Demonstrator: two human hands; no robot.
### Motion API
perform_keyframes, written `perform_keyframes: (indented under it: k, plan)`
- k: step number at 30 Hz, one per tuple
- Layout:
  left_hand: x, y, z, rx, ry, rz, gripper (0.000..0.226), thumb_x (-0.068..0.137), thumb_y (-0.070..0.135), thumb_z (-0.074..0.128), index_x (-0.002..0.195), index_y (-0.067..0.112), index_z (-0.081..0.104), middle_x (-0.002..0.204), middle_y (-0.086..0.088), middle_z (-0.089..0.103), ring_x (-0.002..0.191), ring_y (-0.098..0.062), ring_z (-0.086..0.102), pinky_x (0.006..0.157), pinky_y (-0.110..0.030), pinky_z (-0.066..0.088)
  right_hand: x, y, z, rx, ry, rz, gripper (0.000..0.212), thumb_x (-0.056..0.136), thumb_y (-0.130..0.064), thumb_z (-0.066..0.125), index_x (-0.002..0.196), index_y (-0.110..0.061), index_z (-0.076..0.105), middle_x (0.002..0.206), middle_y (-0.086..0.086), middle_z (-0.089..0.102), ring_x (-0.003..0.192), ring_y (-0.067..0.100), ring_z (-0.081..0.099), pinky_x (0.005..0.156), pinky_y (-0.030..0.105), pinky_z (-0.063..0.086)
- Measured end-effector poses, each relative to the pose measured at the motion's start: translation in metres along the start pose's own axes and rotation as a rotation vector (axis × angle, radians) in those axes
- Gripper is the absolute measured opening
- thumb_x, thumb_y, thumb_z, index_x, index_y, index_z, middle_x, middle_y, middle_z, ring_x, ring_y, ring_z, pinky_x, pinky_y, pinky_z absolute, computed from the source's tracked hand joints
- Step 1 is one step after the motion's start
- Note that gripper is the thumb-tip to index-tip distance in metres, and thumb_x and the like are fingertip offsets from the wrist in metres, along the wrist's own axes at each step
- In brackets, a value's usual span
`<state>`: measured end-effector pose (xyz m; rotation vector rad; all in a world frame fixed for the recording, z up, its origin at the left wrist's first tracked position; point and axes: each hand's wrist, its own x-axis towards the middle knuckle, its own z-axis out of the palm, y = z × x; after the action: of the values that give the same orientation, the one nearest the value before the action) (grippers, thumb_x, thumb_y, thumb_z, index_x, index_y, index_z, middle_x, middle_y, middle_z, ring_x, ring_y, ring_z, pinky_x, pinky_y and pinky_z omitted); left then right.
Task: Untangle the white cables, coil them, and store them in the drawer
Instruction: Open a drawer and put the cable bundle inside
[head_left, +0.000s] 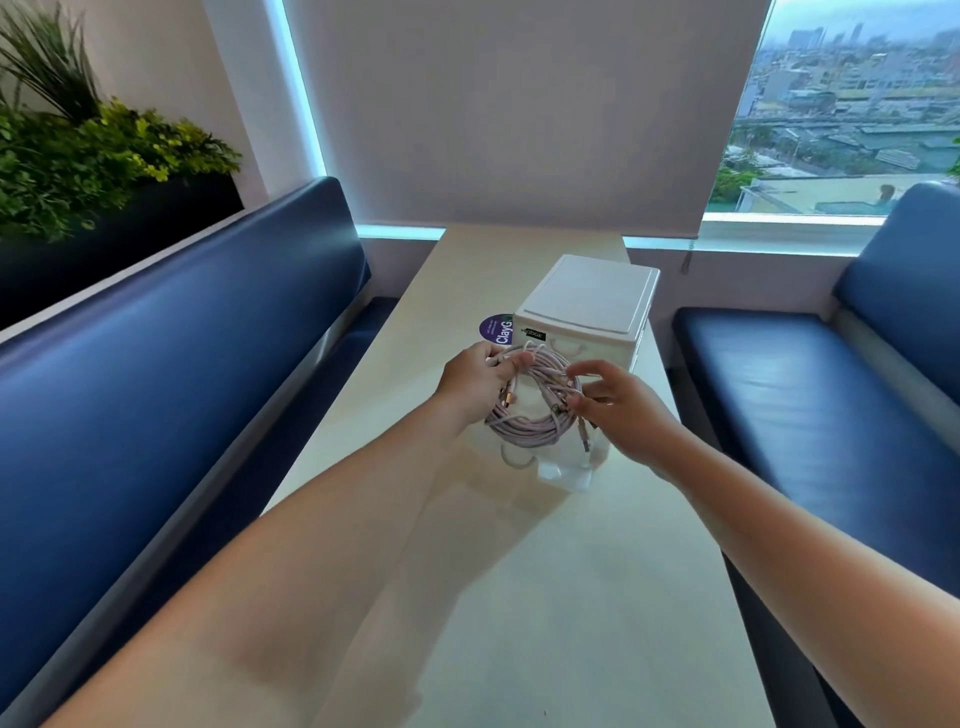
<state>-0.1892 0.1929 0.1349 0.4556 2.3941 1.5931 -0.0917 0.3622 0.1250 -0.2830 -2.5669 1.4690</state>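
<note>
The coiled bundle of white cables (524, 423) hung above the pale table (571, 571), just before the white plastic drawer unit (592, 301); the left hand (475, 382) gripped its left side, and the right hand (623, 405) pinched strands opposite.

— Where does it look from?
— From the person's head, forward and down along the table (571, 597) toward the window (852, 104).
— Near?
— Close, wide-angle; the table's near end fills the bottom.
</note>
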Motion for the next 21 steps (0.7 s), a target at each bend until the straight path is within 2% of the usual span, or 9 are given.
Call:
perform_keyframes:
  k: [2,5,8,11,13,15,18,21]
  plan:
    - [0.012,-0.004,0.004,0.033,-0.007,-0.015,0.036,0.087,0.050,0.066,0.099,0.018,0.057,0.089,-0.005,0.068,0.072,-0.021,0.064,0.061,-0.028,0.045,0.007,0.007,0.000,-0.029,0.015,0.001,0.024,0.089,-0.025,0.065,0.105,-0.042,0.058,0.100,-0.004,0.069,0.096,0.015,0.064,0.081,0.034,0.049]
    - [0.024,-0.010,0.008,0.066,-0.018,-0.048,0.039,0.087,0.052,0.065,0.105,0.019,0.055,0.096,-0.009,0.071,0.079,-0.027,0.066,0.068,-0.034,0.047,0.013,0.016,0.002,-0.098,0.021,-0.012,0.027,0.089,-0.029,0.065,0.113,-0.037,0.059,0.103,-0.004,0.068,0.095,0.015,0.061,0.075,0.030,0.046]
    - [0.034,-0.014,0.010,0.084,-0.008,-0.032,0.033,0.086,0.047,0.069,0.100,0.021,0.053,0.098,-0.007,0.071,0.086,-0.031,0.069,0.077,-0.042,0.054,0.017,0.028,0.007,-0.154,0.031,-0.017,0.029,0.086,-0.037,0.065,0.115,-0.040,0.059,0.103,-0.005,0.066,0.102,0.015,0.059,0.090,0.040,0.047]
    - [0.037,-0.014,0.011,0.127,-0.001,0.005,0.031,0.088,0.040,0.070,0.101,0.017,0.054,0.104,-0.006,0.071,0.088,-0.028,0.069,0.077,-0.040,0.053,0.018,0.036,0.008,-0.222,0.058,-0.055,0.030,0.086,-0.042,0.063,0.115,-0.040,0.058,0.095,-0.013,0.063,0.110,0.015,0.053,0.095,0.047,0.043]
    - [0.035,-0.013,0.013,0.239,-0.008,0.059,0.032,0.091,0.040,0.065,0.108,0.014,0.055,0.112,-0.004,0.067,0.100,-0.020,0.065,0.077,-0.031,0.049,0.017,0.039,0.008,-0.312,0.076,-0.086,0.032,0.088,-0.041,0.061,0.119,-0.035,0.056,0.091,-0.016,0.061,0.116,0.015,0.046,0.100,0.044,0.037]
    - [0.033,-0.014,0.016,0.396,-0.008,0.138,0.036,0.095,0.039,0.060,0.117,0.010,0.056,0.119,-0.005,0.064,0.112,-0.017,0.059,0.081,-0.026,0.043,0.016,0.041,0.009,-0.410,0.069,-0.115,0.033,0.090,-0.042,0.056,0.122,-0.031,0.052,0.095,-0.015,0.064,0.120,0.015,0.041,0.100,0.041,0.032]
    - [0.030,-0.020,0.019,0.577,0.007,0.266,0.038,0.098,0.039,0.053,0.122,0.009,0.057,0.120,-0.009,0.065,0.114,-0.024,0.059,0.088,-0.035,0.047,0.015,0.043,0.009,-0.499,0.029,-0.140,0.035,0.092,-0.042,0.052,0.124,-0.027,0.047,0.100,-0.013,0.065,0.123,0.015,0.037,0.098,0.039,0.028]
    - [0.030,-0.023,0.018,0.794,0.045,0.310,0.039,0.100,0.043,0.044,0.125,0.016,0.056,0.119,-0.006,0.065,0.116,-0.026,0.053,0.094,-0.039,0.036,0.014,0.044,0.010,-0.558,0.022,-0.163,0.032,0.093,-0.042,0.049,0.120,-0.025,0.048,0.100,-0.012,0.065,0.122,0.016,0.037,0.099,0.038,0.027]
